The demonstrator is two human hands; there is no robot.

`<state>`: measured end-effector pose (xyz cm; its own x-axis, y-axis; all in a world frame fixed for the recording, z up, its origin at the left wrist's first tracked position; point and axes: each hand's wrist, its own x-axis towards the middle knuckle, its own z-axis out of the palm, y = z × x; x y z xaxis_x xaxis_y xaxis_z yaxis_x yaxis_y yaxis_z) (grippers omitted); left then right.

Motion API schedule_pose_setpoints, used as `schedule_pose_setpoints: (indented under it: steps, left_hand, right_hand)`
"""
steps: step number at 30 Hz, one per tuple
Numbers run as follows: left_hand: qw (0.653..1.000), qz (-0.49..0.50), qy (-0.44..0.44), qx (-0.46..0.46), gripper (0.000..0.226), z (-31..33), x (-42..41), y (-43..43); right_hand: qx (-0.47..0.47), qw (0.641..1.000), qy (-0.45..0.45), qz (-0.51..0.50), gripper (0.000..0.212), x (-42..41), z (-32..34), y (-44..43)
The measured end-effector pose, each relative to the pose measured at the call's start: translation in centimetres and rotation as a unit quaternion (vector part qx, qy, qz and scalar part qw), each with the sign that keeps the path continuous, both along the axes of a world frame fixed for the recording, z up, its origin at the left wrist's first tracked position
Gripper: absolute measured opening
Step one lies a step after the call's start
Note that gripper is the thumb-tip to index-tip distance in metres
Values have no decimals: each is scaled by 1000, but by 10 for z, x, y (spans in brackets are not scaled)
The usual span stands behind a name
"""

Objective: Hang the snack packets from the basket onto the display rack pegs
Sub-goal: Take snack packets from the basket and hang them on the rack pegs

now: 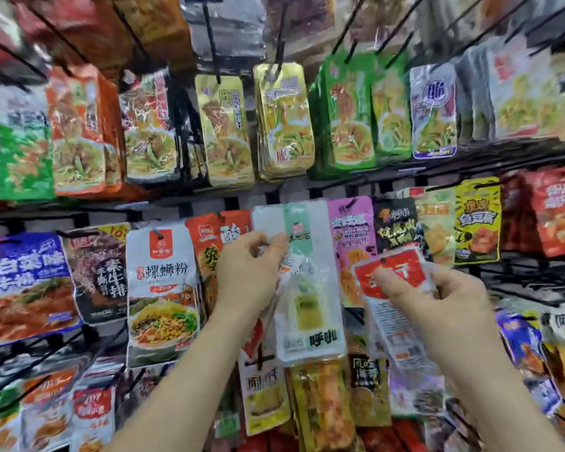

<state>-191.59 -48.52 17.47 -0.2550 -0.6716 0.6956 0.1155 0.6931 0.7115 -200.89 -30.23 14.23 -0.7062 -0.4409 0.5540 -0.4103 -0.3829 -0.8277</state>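
White-and-green snack packet, pinched near its top by the left hand, lies against the display rack's hanging rows; right hand's curled fingers grip a red-and-white packet beside it.

Light was bright and even, with only faint, soft shadows; its source could not be told. Glare streaked the glossy packets in the upper rows. Blur smeared the top and left edges, and the wide lens splayed the pegs outward toward the corners. The middle was sharpest.
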Motion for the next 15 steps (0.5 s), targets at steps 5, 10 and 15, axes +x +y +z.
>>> schedule_pose_setpoints:
  steps: [5,10,15]
  left_hand:
    - [999,34,-14,-5,51,8,-3,-7]
    - [1000,20,2,19,50,9,-3,-11]
    - [999,27,-8,19,49,13,-1,-16]
  right_hand:
    - [57,991,78,94,17,-23,39,-30]
    - [115,973,109,167,13,-35,65,-48]
    - [124,968,135,174,14,-40,75,-59]
